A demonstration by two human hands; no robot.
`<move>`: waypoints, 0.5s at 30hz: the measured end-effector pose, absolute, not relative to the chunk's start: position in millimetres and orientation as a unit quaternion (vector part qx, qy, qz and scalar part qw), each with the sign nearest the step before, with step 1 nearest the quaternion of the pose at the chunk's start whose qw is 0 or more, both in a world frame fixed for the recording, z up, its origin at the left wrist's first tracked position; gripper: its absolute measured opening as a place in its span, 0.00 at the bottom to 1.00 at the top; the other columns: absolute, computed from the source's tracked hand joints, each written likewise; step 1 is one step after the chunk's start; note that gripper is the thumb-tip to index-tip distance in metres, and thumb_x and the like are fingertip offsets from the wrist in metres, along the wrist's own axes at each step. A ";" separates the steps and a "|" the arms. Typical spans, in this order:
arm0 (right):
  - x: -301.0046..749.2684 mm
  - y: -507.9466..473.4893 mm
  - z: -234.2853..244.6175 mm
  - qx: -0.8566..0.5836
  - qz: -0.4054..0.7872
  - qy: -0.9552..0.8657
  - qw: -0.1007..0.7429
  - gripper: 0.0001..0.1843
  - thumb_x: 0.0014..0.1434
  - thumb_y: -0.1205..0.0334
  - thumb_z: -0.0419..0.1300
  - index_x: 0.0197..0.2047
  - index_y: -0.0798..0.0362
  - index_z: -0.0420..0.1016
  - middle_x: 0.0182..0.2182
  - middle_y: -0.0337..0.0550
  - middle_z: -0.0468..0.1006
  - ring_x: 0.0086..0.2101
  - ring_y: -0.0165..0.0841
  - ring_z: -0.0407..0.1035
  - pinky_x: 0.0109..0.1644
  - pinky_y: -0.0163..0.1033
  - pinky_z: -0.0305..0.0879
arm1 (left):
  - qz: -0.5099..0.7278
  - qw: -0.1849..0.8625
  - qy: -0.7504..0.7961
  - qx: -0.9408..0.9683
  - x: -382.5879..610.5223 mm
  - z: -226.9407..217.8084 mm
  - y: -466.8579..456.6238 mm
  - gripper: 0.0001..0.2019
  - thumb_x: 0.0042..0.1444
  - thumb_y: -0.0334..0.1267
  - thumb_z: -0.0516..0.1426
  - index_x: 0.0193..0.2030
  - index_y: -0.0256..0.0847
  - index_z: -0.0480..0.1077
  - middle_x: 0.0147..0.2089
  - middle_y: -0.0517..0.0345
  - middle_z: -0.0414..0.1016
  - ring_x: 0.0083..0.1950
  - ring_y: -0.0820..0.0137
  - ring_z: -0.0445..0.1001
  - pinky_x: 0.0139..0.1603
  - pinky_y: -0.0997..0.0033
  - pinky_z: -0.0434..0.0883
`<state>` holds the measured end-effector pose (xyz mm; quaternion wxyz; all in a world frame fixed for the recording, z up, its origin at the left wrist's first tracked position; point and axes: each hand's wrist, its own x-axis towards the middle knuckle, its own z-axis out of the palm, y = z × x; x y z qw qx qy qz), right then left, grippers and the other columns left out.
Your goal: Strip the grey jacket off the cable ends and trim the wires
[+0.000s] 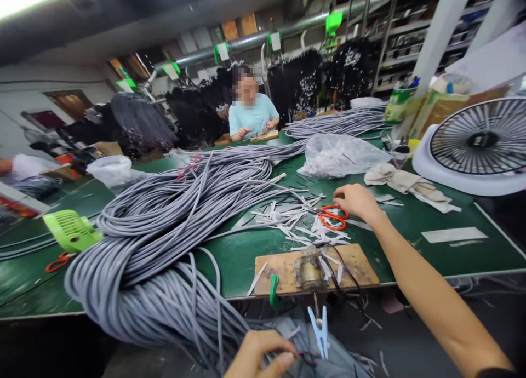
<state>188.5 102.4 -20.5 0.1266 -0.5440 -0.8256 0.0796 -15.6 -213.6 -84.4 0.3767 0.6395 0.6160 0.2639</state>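
My left hand (263, 353) is low in the head view, in front of the table edge. Its thumb and forefinger are closed around a cable end, where thin dark-red wires (306, 359) stick out to the right. Across the table my right hand (355, 200) reaches forward with bent fingers, right beside the orange-handled scissors (333, 218). Whatever its fingertips hold, if anything, is hidden. The scissors lie on a scatter of white strips (293, 219). Between the hands, a wooden board (275, 263) carries a small motor-like device (310, 273), with a light-blue clip (320, 331) in front.
A big bundle of grey cables (164, 219) covers the left and hangs over the edge. Behind the right hand lie a clear plastic bag (343, 156) and a cloth (406, 183). A white fan (476, 148) stands at right, a green fan (72, 233) at left. A co-worker (252, 112) sits opposite.
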 end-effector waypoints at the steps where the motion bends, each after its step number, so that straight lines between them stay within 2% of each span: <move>1: 193.7 109.0 -20.7 -0.555 0.082 -0.818 0.126 0.13 0.50 0.62 0.54 0.36 0.52 0.78 0.33 0.50 0.78 0.35 0.40 0.71 0.35 0.37 0.62 | 0.269 0.345 0.627 0.645 -25.4 -69.9 -203.0 0.14 0.55 0.46 0.51 0.34 0.43 0.75 0.32 0.55 0.77 0.37 0.67 0.73 0.43 0.72 0.66; 4: 202.2 121.1 -22.9 -0.550 0.115 -0.819 0.119 0.12 0.48 0.64 0.56 0.34 0.53 0.79 0.32 0.47 0.79 0.35 0.36 0.71 0.37 0.34 0.62 | 0.262 0.223 0.678 0.649 -67.3 -38.4 -160.2 0.14 0.57 0.43 0.49 0.36 0.41 0.74 0.37 0.54 0.77 0.40 0.67 0.73 0.43 0.72 0.67; 7: 203.7 119.4 -20.4 -0.510 0.160 -0.837 0.114 0.12 0.48 0.65 0.56 0.34 0.55 0.79 0.31 0.46 0.79 0.34 0.34 0.72 0.37 0.31 0.62 | 0.219 -0.008 0.758 0.614 -117.7 -30.0 -115.4 0.13 0.54 0.41 0.51 0.38 0.38 0.73 0.40 0.51 0.75 0.43 0.63 0.71 0.48 0.66 0.66; 9: 203.3 110.5 -14.3 -0.462 0.203 -0.857 0.103 0.12 0.48 0.63 0.57 0.34 0.55 0.79 0.30 0.43 0.80 0.33 0.33 0.72 0.35 0.30 0.62 | 0.208 -0.073 0.787 0.577 -145.2 -32.5 -94.7 0.16 0.53 0.39 0.51 0.44 0.32 0.70 0.47 0.41 0.70 0.51 0.55 0.66 0.52 0.56 0.62; 10: 202.5 104.2 -10.5 -0.433 0.226 -0.868 0.091 0.11 0.48 0.61 0.58 0.33 0.54 0.79 0.29 0.41 0.80 0.32 0.32 0.72 0.34 0.29 0.62 | 0.168 -0.120 0.807 0.553 -155.2 -34.5 -88.1 0.18 0.54 0.40 0.50 0.47 0.33 0.69 0.50 0.40 0.68 0.52 0.53 0.64 0.51 0.54 0.63; 13: 196.0 81.8 -1.1 -0.309 0.308 -0.899 0.044 0.10 0.44 0.58 0.62 0.30 0.53 0.79 0.27 0.37 0.79 0.29 0.29 0.71 0.32 0.27 0.62 | 0.063 -0.176 0.835 0.517 -169.4 -39.6 -81.0 0.21 0.54 0.41 0.49 0.53 0.34 0.65 0.52 0.41 0.65 0.52 0.51 0.62 0.45 0.53 0.65; 15: 188.2 68.4 0.1 -0.181 0.358 -0.916 0.028 0.11 0.47 0.57 0.61 0.32 0.55 0.79 0.27 0.39 0.78 0.28 0.28 0.70 0.32 0.28 0.62 | 0.027 -0.191 0.836 0.514 -169.7 -40.9 -81.0 0.22 0.54 0.41 0.49 0.54 0.34 0.62 0.52 0.42 0.64 0.51 0.51 0.61 0.42 0.55 0.66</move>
